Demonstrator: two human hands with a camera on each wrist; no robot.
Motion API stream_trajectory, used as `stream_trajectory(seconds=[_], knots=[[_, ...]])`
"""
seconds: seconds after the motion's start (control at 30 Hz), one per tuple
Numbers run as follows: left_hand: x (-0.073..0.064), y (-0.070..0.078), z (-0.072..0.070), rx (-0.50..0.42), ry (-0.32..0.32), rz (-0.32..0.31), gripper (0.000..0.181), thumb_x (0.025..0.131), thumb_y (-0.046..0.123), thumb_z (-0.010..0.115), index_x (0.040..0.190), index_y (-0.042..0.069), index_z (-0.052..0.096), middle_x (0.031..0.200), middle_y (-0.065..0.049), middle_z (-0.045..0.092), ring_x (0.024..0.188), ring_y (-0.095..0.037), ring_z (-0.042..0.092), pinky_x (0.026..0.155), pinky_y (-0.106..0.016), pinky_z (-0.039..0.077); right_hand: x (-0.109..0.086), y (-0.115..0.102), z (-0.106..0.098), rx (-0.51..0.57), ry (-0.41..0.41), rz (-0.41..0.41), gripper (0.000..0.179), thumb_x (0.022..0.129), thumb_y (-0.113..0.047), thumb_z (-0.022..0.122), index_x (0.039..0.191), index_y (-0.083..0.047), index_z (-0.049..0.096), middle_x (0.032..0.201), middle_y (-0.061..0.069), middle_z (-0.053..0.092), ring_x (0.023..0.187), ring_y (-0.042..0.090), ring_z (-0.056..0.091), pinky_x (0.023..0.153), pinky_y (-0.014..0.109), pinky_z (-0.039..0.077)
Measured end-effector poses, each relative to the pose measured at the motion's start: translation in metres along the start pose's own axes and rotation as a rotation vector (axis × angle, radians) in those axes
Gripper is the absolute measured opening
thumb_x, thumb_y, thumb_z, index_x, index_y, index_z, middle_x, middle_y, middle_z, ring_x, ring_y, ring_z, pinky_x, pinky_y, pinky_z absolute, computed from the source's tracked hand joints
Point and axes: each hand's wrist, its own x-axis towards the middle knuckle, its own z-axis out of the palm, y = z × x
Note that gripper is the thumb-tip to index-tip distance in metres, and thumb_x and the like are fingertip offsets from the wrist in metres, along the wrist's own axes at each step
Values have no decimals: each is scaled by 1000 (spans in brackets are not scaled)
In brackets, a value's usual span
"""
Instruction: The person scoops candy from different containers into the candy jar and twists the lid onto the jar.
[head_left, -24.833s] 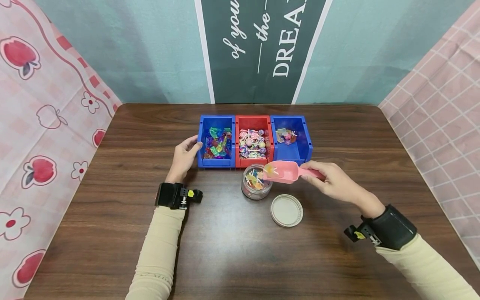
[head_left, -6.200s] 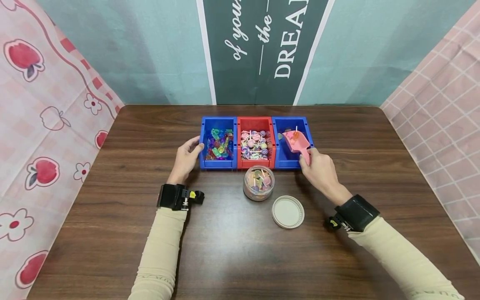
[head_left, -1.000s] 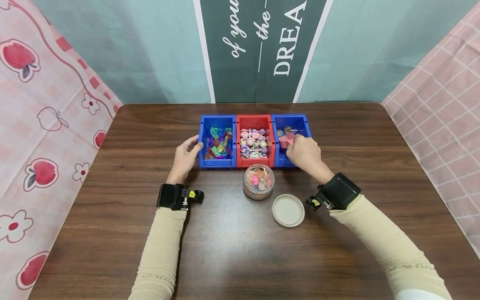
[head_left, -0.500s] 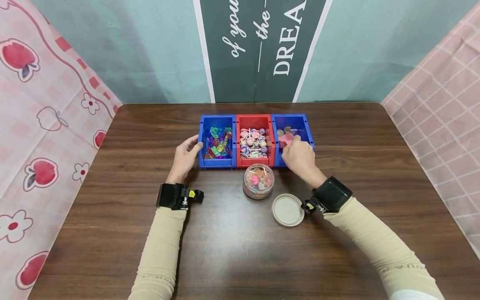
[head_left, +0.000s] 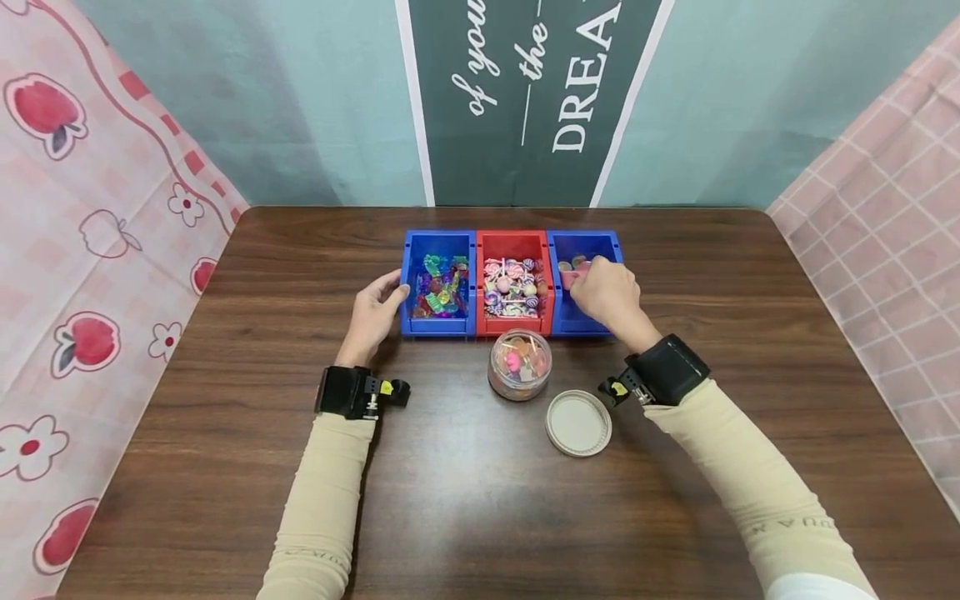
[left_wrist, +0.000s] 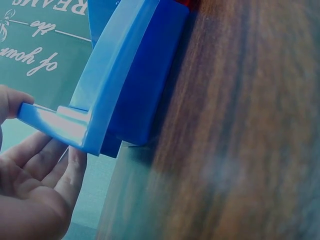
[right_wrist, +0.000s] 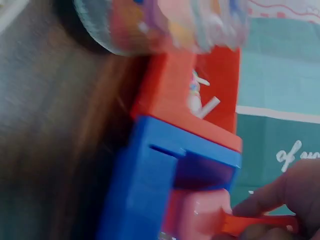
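My left hand point(head_left: 371, 317) pinches the outer wall of the left blue bin point(left_wrist: 115, 75), thumb over the rim and fingers underneath in the left wrist view. That bin holds colourful translucent pieces. My right hand point(head_left: 607, 292) grips the handle of a pink scoop point(right_wrist: 202, 212), whose head is down inside the right blue bin point(head_left: 579, 326). The hand hides much of the scoop and bin. A few small candy-like pieces point(head_left: 578, 260) show behind the scoop. In front of the bins stands a clear jar point(head_left: 519, 375) with lollipop-like pieces up to its mouth.
Between the blue bins sits a red bin point(head_left: 514, 327) full of small striped lollipops. A pale round lid point(head_left: 578, 423) lies on the wooden table point(head_left: 465, 500), front right of the jar and close to my right wrist strap point(head_left: 666, 371). Curtains hang at the back and sides.
Earlier the scoop was over the jar; now it is down in the right bin. The jar's contents look higher. Within the last second the right hand shifts slightly. My left hand stays put.
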Motion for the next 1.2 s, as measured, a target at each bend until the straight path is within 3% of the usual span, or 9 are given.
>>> stream_trajectory(seconds=[0.13,0.3,0.5,0.93,1.2], knots=[[0,-1,0,0,1,-1,45,100,21,50,142,5,46,144,-15,52,132,-25,51,114,-40,41,-7,3,15,22,46,-7,41,94,-19,42,117,14,51,99,33,64,91,46,62,82,57,54],[1,-1,0,-2,4,-2,45,100,21,51,142,5,47,144,-15,53,131,-26,51,114,-40,41,-14,9,29,57,111,-1,35,95,-21,43,109,11,50,93,31,64,89,46,64,79,57,54],[0,-1,0,5,6,-5,44,100,20,51,141,6,47,143,-15,53,130,-25,52,112,-40,42,-16,11,29,84,139,9,34,96,-22,44,107,9,50,97,33,63,92,48,63,79,58,53],[1,-2,1,-9,6,-13,44,100,22,51,141,7,48,142,-14,54,129,-25,52,112,-40,42,-14,13,21,71,102,11,38,97,-23,44,114,11,50,99,31,62,89,44,62,83,57,55],[1,-1,0,-5,8,-12,45,100,22,51,142,6,47,144,-15,52,132,-24,51,113,-40,41,-14,12,12,-8,73,-35,33,92,-18,45,104,10,57,101,33,64,88,46,62,77,57,54]])
